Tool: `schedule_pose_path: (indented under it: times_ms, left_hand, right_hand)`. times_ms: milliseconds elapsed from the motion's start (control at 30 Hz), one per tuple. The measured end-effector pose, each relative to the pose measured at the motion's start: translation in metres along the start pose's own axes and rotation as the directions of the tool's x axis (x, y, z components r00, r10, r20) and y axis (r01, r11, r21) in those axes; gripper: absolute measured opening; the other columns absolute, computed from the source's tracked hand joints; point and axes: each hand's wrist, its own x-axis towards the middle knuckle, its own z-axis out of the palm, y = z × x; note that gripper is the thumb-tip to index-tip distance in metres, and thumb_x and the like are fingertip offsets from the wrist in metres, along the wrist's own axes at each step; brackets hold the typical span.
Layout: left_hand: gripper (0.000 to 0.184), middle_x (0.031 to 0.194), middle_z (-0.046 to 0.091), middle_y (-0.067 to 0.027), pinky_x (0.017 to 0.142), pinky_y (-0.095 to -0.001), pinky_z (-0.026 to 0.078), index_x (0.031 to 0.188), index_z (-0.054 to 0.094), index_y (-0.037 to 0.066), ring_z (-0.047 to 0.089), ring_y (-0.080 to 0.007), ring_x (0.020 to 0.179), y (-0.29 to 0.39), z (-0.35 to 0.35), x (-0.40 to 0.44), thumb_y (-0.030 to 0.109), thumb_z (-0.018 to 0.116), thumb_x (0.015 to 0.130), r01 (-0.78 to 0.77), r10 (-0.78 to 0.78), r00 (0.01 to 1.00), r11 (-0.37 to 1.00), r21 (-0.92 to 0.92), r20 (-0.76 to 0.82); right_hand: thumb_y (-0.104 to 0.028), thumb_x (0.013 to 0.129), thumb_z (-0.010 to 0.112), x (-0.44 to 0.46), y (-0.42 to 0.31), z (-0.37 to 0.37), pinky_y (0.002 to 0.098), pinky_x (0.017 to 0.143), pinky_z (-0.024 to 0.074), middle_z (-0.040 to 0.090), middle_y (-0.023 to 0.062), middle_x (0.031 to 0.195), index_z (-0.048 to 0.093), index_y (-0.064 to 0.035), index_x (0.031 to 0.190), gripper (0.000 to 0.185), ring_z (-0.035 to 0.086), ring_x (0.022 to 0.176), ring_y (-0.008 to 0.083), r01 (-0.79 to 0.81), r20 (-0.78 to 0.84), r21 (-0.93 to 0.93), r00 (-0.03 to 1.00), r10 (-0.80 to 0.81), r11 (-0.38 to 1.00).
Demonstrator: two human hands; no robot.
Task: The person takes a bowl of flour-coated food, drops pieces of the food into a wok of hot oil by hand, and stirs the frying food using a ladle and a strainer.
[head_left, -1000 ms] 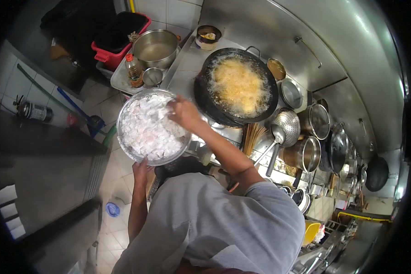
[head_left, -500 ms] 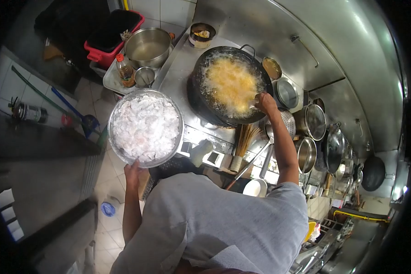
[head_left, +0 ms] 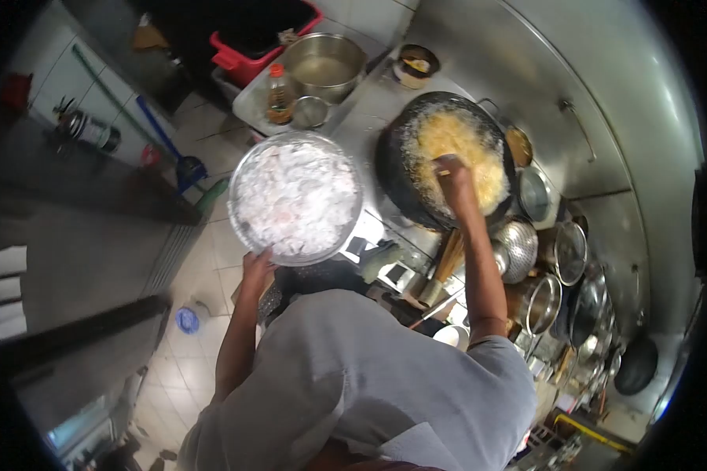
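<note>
Hands well apart: the left hand [head_left: 258, 267] clasps the near rim of the metal bowl [head_left: 310, 260] of flour-dusted pieces [head_left: 294, 196], just left of the wok [head_left: 393, 166], and the right hand [head_left: 452, 177] hangs above the golden pieces [head_left: 489, 174], fingers bunched, though I cannot tell whether they pinch anything. I judge that a low dip or hard drop could splash hot oil [head_left: 413, 149] on those bare fingers, and a slack left grip could tip the bowl. A bamboo brush [head_left: 447, 262] and perforated skimmer [head_left: 520, 251] crowd the right forearm [head_left: 481, 263], while a sauce bottle [head_left: 278, 100] and steel pot [head_left: 347, 92] stand beyond the bowl.
</note>
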Motion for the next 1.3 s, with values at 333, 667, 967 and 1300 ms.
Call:
schedule_pose_path:
  times_ms: [333, 667, 967, 1300]
  left_hand:
    - [0.041, 0.105, 0.064, -0.0123, 0.073, -0.0333, 0.055, 0.120, 0.055, -0.003, 0.065, -0.0210, 0.088, -0.009, -0.009, 0.010, 0.025, 0.060, 0.090, 0.001, 0.007, 0.989, 0.998, -0.056, 0.150]
    - [0.038, 0.104, 0.064, -0.0112, 0.071, -0.0309, 0.056, 0.118, 0.056, -0.002, 0.065, -0.0194, 0.089, -0.017, -0.010, 0.016, 0.024, 0.060, 0.090, -0.008, 0.020, 0.990, 0.996, -0.085, 0.137]
    - [0.038, 0.104, 0.064, -0.0097, 0.071, -0.0329, 0.056, 0.118, 0.057, 0.000, 0.064, -0.0195, 0.090, -0.024, -0.011, 0.020, 0.024, 0.063, 0.089, -0.007, 0.017, 0.990, 0.997, -0.071, 0.141]
    - [0.038, 0.104, 0.065, -0.0104, 0.071, -0.0332, 0.056, 0.117, 0.058, 0.000, 0.065, -0.0197, 0.089, -0.025, -0.011, 0.022, 0.024, 0.063, 0.089, -0.005, 0.018, 0.991, 0.995, -0.095, 0.132]
  right_hand:
    - [-0.035, 0.069, 0.076, 0.044, -0.140, 0.214, 0.0420, 0.101, 0.0411, 0.045, 0.0224, 0.135, 0.046, -0.0198, 0.136, 0.075, 0.042, 0.125, 0.0407, 0.223, 0.642, -0.046, 0.753, -0.142, 0.974]
    - [-0.015, 0.071, 0.067, 0.042, -0.134, 0.213, 0.0417, 0.103, 0.0394, 0.049, 0.0183, 0.132, 0.061, -0.0125, 0.120, 0.049, 0.042, 0.124, 0.0369, 0.318, 0.644, 0.115, 0.698, -0.314, 0.941]
    - [-0.016, 0.067, 0.072, 0.030, -0.137, 0.213, 0.0372, 0.095, 0.0462, 0.055, 0.0202, 0.121, 0.061, -0.0051, 0.115, 0.051, 0.054, 0.112, 0.0344, 0.339, 0.546, 0.021, 0.784, -0.295, 0.941]
    - [-0.011, 0.078, 0.064, 0.034, -0.146, 0.208, 0.0413, 0.082, 0.0484, 0.064, 0.0224, 0.089, 0.057, -0.0049, 0.109, 0.033, 0.062, 0.088, 0.0388, 0.069, 0.510, 0.249, 0.839, -0.191, 0.966]
